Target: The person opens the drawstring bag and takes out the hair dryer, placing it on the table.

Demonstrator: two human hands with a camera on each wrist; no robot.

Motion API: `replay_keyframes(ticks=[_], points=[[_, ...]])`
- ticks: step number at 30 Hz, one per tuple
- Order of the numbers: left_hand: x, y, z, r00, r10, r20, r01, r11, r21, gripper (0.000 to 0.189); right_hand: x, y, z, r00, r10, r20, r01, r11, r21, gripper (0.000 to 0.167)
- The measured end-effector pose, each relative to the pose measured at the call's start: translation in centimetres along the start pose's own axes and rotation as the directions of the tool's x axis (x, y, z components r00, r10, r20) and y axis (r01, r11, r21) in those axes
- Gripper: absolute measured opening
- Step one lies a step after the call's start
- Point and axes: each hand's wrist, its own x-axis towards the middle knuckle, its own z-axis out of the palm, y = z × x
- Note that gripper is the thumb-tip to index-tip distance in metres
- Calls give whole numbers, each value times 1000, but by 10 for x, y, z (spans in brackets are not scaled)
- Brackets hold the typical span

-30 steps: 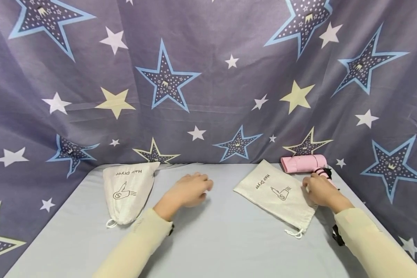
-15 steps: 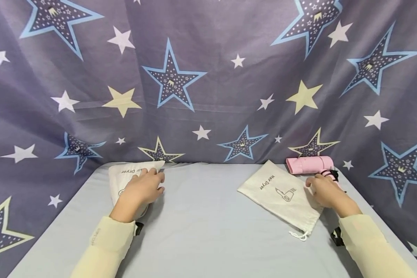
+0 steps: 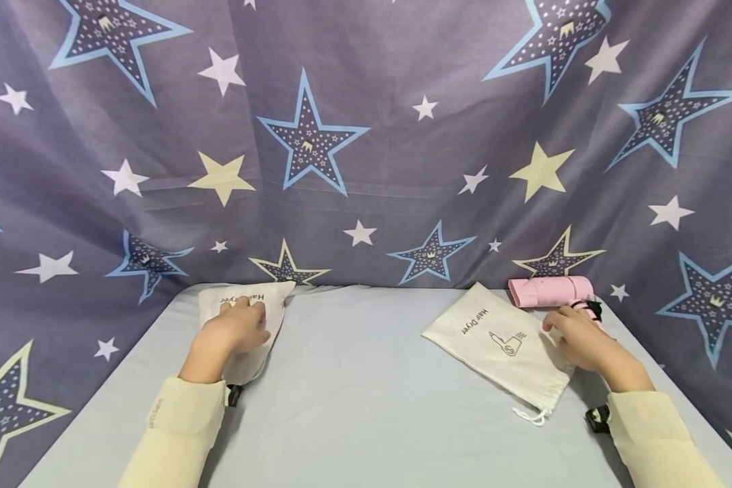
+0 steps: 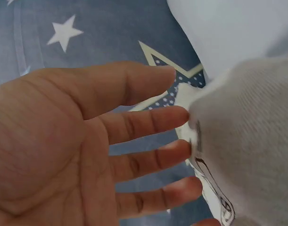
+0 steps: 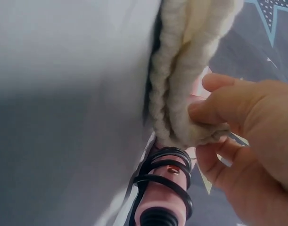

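On the left, a cream drawstring bag [image 3: 244, 366], printed "Hair Dryer", has a filled-out shape; what is inside is hidden. My left hand [image 3: 234, 329] is over it, partly covering the print. In the left wrist view its fingers [image 4: 153, 120] are nearly straight, tips at the cloth. A second such bag [image 3: 494, 339] lies flat on the right. My right hand [image 3: 579, 339] pinches its edge near the open, gathered mouth [image 5: 181, 94]. Just beyond that hand lies a pink hair dryer [image 3: 549, 291], black cord [image 5: 169, 181] wound round its handle.
Both bags and the dryer lie on a pale grey-blue covered table [image 3: 366, 407]. A purple curtain [image 3: 366, 190] with stars hangs behind and along both sides. The flat bag's white drawstring [image 3: 531, 415] trails onto the table.
My left hand has moved left from the middle of the table onto the filled-out bag. The right hand stays at the flat bag's edge. The head view has shifted slightly.
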Motion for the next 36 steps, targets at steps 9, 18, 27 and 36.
replay_keyframes(ticks=[9, 18, 27, 36], points=[[6, -14, 6, 999, -43, -20, 43, 999, -34, 60, -2, 6, 1, 995, -63, -72, 65, 998, 20, 31], [13, -14, 13, 998, -50, -39, 48, 997, -60, 88, -5, 7, 3, 997, -45, -68, 47, 998, 38, 29], [14, -23, 15, 996, -74, -58, 67, 992, -108, 101, -2, 7, 1, 1000, 14, -20, -14, 999, 35, 26], [17, -34, 20, 996, -42, -83, 29, 988, -149, 103, -4, 10, -1, 999, 43, 12, -43, 999, -1, 23]])
